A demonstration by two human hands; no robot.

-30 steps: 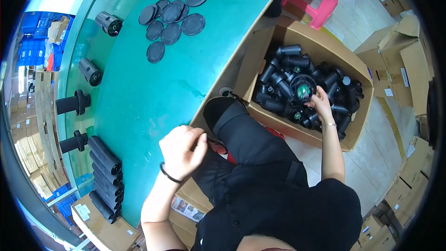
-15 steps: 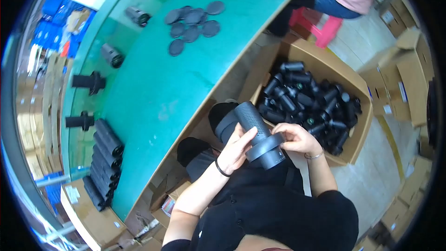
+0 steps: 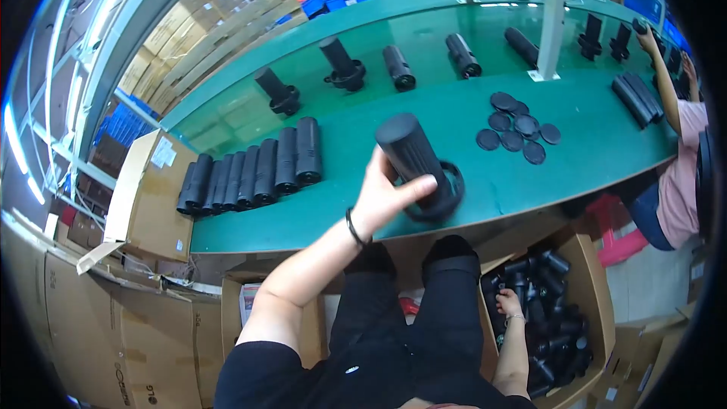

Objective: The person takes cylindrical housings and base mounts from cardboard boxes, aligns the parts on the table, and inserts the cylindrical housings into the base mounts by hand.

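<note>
My left hand (image 3: 382, 193) is wrapped round a black plastic cylinder (image 3: 413, 151) with ribbed sides. A wide black ring collar (image 3: 452, 189) surrounds its lower end. The cylinder is tilted over the front edge of the green table (image 3: 356, 216); whether it touches the surface I cannot tell. Down to the right, my right hand (image 3: 510, 303) reaches into a cardboard box (image 3: 598, 280) full of black cylindrical parts (image 3: 549, 326). Its fingers are curled closed against a part at the box's left side, partly hidden.
A row of black cylinders (image 3: 265, 170) lies at the table's left. Several black discs (image 3: 526, 125) lie right of centre. Behind them, a conveyor (image 3: 485, 23) carries upright and lying parts. A post (image 3: 553, 15) rises there. A co-worker in pink (image 3: 681, 189) sits at the right.
The view has swung up toward the table. My left hand has carried the collared cylinder from my lap to the table edge; my right hand has left it and gone into the box.
</note>
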